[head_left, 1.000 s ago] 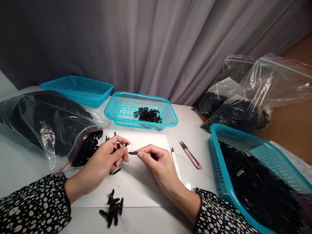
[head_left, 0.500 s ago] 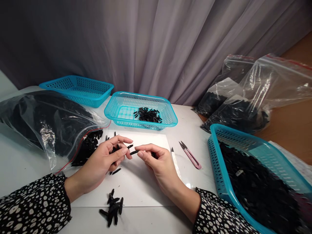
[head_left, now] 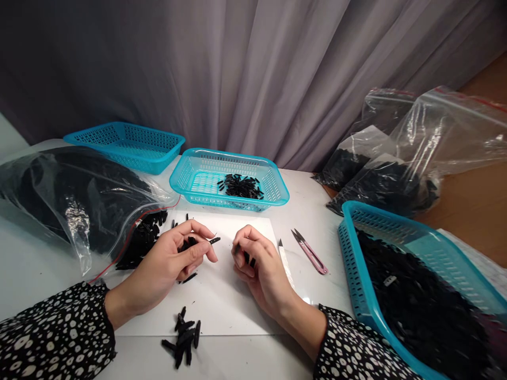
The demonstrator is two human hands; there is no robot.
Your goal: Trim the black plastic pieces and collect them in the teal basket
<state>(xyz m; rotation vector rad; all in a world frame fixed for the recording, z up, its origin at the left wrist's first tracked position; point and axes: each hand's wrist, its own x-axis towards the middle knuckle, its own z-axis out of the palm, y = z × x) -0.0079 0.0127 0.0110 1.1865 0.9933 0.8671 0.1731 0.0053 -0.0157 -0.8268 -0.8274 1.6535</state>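
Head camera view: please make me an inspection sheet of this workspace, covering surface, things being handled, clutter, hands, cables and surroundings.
Surface: white table with a white sheet under the hands.
Things handled: slim black pieces; one black piece juts from the left hand.
Clutter: small black pile across the sheet's near edge; pink snips and a white-handled pointed tool beyond the right hand.
Hands: apart, both holding black pieces; the right's fingers are curled, so its count is unclear.
Cables: nothing seen.
Surroundings: gray curtain behind; three blue baskets, the middle basket and right basket holding black pieces; clear bags with dark contents on both sides.
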